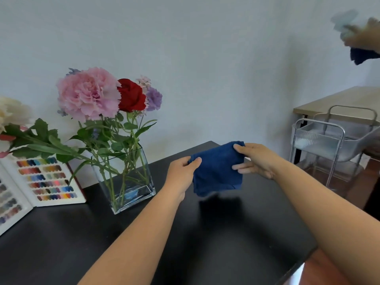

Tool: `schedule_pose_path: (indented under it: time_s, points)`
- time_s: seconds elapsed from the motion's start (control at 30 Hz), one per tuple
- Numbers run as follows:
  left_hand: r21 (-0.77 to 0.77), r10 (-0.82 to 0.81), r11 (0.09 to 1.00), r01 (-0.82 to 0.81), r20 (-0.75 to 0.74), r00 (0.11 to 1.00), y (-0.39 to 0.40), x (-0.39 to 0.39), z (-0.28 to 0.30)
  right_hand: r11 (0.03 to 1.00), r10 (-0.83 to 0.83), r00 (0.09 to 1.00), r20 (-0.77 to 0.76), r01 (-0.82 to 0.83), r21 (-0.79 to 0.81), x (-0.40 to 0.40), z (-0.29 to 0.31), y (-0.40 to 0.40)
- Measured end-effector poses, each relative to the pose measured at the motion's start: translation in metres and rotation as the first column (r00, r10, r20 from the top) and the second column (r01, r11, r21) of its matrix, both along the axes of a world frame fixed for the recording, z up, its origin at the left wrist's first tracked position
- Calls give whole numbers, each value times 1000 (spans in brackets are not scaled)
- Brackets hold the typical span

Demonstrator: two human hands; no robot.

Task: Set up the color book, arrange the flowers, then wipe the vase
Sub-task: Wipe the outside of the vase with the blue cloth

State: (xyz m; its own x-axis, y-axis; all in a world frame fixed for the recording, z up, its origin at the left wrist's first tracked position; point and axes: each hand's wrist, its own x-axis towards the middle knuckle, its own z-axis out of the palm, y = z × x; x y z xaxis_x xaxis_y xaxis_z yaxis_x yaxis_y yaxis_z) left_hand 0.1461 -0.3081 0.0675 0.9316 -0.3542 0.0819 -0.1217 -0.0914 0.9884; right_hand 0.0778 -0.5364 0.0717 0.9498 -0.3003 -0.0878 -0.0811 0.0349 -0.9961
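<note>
A folded blue cloth [218,169] hangs above the black table [185,233], held between both hands. My left hand [182,172] pinches its left edge and my right hand [256,160] pinches its upper right corner. To the left stands a clear square glass vase [125,182] holding pink, red and purple flowers [102,95] on green stems. The color book [41,182] stands open at the far left, showing rows of colored swatches.
More flowers [14,128], cream and red, lean over the color book at the left edge. A metal cart [329,140] and a light wooden table [339,103] stand to the right. Another person's hand holding a dark cloth [362,40] shows at the top right.
</note>
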Motion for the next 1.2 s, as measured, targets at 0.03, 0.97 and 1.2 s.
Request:
schedule_pose_path:
  time_s: [0.03,0.97,1.2]
  points:
    - [14,7,1000,-8,27,1000,-5,0,1,1000,3,1000,23,-4,28,2,-1,-4]
    - [641,-522,767,-41,659,542,-46,-114,-84,317,-96,971,220,239,-918,-96,-71,-30]
    - [904,-605,427,-40,318,730,-54,-96,-107,195,-82,974,-213,-194,-961,-78,-106,2]
